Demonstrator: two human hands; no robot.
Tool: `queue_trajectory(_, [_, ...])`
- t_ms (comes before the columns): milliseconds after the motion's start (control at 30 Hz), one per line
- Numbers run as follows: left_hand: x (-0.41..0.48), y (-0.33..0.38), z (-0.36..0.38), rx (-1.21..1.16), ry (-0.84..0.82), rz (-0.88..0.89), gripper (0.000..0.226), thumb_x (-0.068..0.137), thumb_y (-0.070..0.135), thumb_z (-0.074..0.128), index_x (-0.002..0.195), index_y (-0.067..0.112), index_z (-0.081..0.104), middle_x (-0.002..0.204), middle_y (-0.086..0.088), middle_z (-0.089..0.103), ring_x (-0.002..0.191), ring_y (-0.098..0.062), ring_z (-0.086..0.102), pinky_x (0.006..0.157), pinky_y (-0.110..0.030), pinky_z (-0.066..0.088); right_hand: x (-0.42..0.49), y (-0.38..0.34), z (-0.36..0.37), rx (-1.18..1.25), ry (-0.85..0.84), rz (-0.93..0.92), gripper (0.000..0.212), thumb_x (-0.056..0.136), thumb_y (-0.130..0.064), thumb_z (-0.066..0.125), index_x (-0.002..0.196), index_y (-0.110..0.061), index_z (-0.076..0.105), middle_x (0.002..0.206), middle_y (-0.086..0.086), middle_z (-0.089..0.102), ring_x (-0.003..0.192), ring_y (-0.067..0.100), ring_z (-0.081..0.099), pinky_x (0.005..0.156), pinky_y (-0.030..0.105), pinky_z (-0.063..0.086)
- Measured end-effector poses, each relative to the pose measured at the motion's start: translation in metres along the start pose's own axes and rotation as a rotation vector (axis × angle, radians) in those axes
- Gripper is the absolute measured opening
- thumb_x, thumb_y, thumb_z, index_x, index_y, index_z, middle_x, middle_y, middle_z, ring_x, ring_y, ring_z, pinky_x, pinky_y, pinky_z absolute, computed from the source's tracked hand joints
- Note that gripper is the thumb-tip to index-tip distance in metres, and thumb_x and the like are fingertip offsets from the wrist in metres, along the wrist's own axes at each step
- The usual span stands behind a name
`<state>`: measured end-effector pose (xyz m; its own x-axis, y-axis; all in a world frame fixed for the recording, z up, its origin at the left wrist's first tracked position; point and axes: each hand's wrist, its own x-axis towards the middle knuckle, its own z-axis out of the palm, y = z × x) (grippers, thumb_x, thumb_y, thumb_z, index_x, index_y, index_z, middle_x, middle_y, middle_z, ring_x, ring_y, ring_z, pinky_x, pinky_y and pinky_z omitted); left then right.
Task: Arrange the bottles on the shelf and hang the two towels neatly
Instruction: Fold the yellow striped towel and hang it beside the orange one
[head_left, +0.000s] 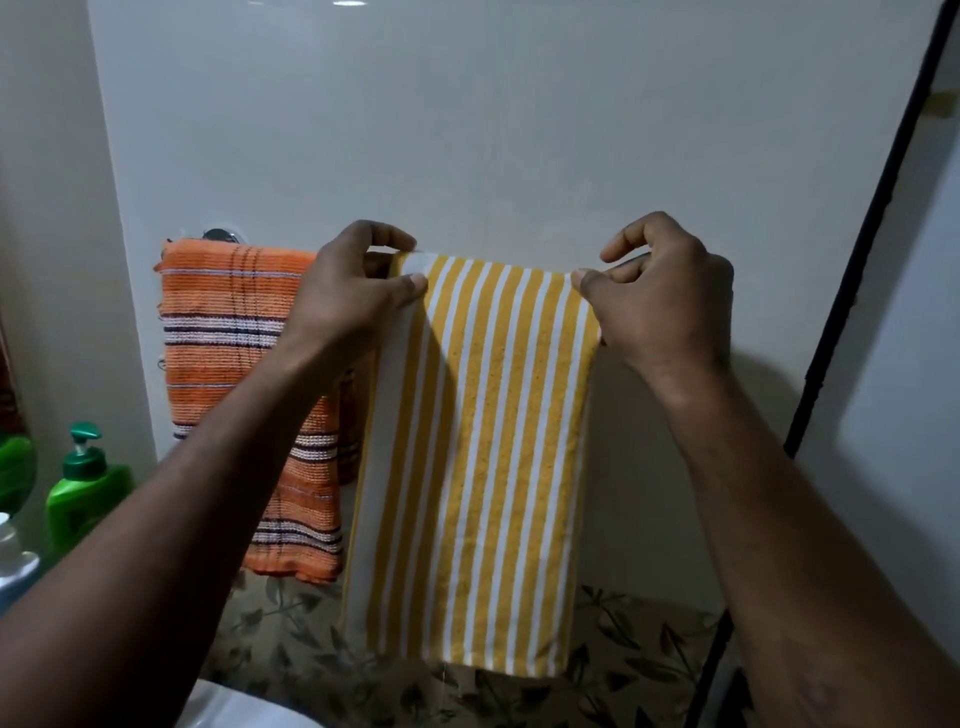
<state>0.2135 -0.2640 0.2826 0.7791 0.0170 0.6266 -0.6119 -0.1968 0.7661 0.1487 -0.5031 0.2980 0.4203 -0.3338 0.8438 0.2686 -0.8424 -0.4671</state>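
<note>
1. forearms reached up from the two lower corners of the view toward a pale wall (467, 130).
2. left hand (353, 291) pinched the upper left corner of the yellow towel (483, 441) between thumb and curled fingers.
3. right hand (660, 301) pinched the upper right corner in the same way; the two hands were well apart, one at each top corner.
4. yellow towel, with white stripes running top to bottom, hung flat in front of the wall, its top edge stretched level between the hands; what carried it was hidden.
5. orange towel (223, 322), crossed by dark and white bands, hung just left of the yellow one, below a chrome mount (221, 235); its right side passed behind the left forearm and met the yellow towel's left edge.
6. green pump bottle (83, 493) stood upright at lower left, near a second green bottle (15, 467) cut by the frame edge and a white-capped bottle (13, 561); their support could not be seen.
7. leaf-patterned band (291, 634) ran along the wall under both towels.
8. black pole (872, 223) slanted up the right side.
9. white basin rim (234, 712) showed at the bottom edge.
</note>
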Motion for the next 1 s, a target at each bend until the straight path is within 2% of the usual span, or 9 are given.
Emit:
queue_trajectory(133, [-0.007,-0.005,-0.004,0.107,0.087,0.060,0.045,0.086,0.029,0.084,0.125,0.033,0.062,0.120,0.009,0.071,0.106,-0.010,0.069,0.090,-0.044,0.063,0.001,0.007,-0.007,-0.082,-0.033,0.007,0.036,0.082,-0.051,0.081,0.101,-0.026,0.065,0.086,-0.009,0.073,0.088,0.021,0.072,0.083,0.041,0.060])
queue_trajectory(233, [-0.012,-0.011,-0.004,0.158,0.109,0.106,0.053,0.084,0.030,0.086,0.129,0.033,0.057,0.123,0.009,0.067,0.110,-0.011,0.066,0.091,-0.046,0.061,-0.002,0.008,-0.010,-0.060,-0.069,-0.035,0.028,0.083,-0.045,0.082,0.099,-0.025,0.070,0.085,-0.013,0.072,0.084,0.014,0.071,0.082,0.039,0.061])
queue_trajectory(400, [-0.013,-0.021,-0.009,0.127,-0.028,0.137,0.067,0.081,0.020,0.089,0.136,0.038,0.056,0.139,0.003,0.059,0.108,-0.026,0.068,0.085,-0.051,0.064,-0.010,0.007,-0.010,-0.068,-0.077,-0.157,0.035,0.085,-0.046,0.083,0.112,-0.026,0.075,0.103,-0.009,0.076,0.091,0.010,0.070,0.082,0.032,0.060])
queue_trajectory(467, [-0.013,-0.026,-0.009,0.167,-0.052,0.166,0.069,0.082,0.019,0.088,0.138,0.040,0.055,0.143,0.002,0.055,0.106,-0.026,0.069,0.081,-0.046,0.065,-0.012,0.009,-0.009,-0.085,-0.079,-0.190,0.037,0.085,-0.045,0.084,0.115,-0.026,0.075,0.109,-0.007,0.076,0.096,0.011,0.071,0.084,0.033,0.061])
queue_trajectory(600, [-0.015,-0.033,-0.007,0.166,-0.018,0.189,0.065,0.084,0.017,0.085,0.137,0.039,0.055,0.141,-0.001,0.054,0.088,-0.014,0.070,0.073,-0.031,0.064,-0.021,0.014,-0.005,-0.079,-0.052,-0.205,0.031,0.085,-0.040,0.086,0.111,-0.027,0.075,0.107,-0.010,0.077,0.094,0.010,0.072,0.082,0.032,0.062])
queue_trajectory(733, [-0.015,-0.033,-0.006,0.232,0.000,0.230,0.064,0.083,0.014,0.086,0.136,0.038,0.059,0.142,0.006,0.049,0.079,0.003,0.062,0.070,-0.022,0.062,-0.025,0.019,-0.002,-0.077,-0.018,-0.224,0.030,0.085,-0.039,0.086,0.109,-0.026,0.074,0.108,-0.009,0.076,0.093,0.008,0.070,0.081,0.028,0.060])
queue_trajectory(800, [-0.017,-0.032,-0.007,0.288,-0.004,0.257,0.067,0.082,0.014,0.087,0.138,0.038,0.058,0.144,0.006,0.048,0.088,-0.002,0.061,0.072,-0.021,0.059,-0.026,0.020,0.000,-0.095,0.010,-0.245,0.030,0.083,-0.038,0.087,0.107,-0.025,0.073,0.107,-0.008,0.075,0.090,0.005,0.065,0.078,0.027,0.058])
queue_trajectory(900, [-0.019,-0.031,-0.008,0.395,-0.014,0.291,0.070,0.082,0.013,0.087,0.142,0.037,0.057,0.150,0.003,0.044,0.115,-0.017,0.059,0.084,-0.027,0.057,-0.030,0.021,0.003,-0.112,0.033,-0.285,0.031,0.082,-0.036,0.089,0.105,-0.024,0.072,0.107,-0.006,0.073,0.090,0.009,0.067,0.076,0.029,0.059])
queue_trajectory(1000, [-0.022,-0.027,-0.006,0.509,-0.011,0.286,0.074,0.084,0.006,0.084,0.144,0.038,0.055,0.159,-0.002,0.036,0.107,-0.018,0.064,0.090,-0.036,0.060,-0.032,0.019,0.005,-0.136,0.047,-0.316,0.031,0.083,-0.039,0.087,0.104,-0.022,0.072,0.110,-0.003,0.071,0.090,0.012,0.068,0.075,0.029,0.058])
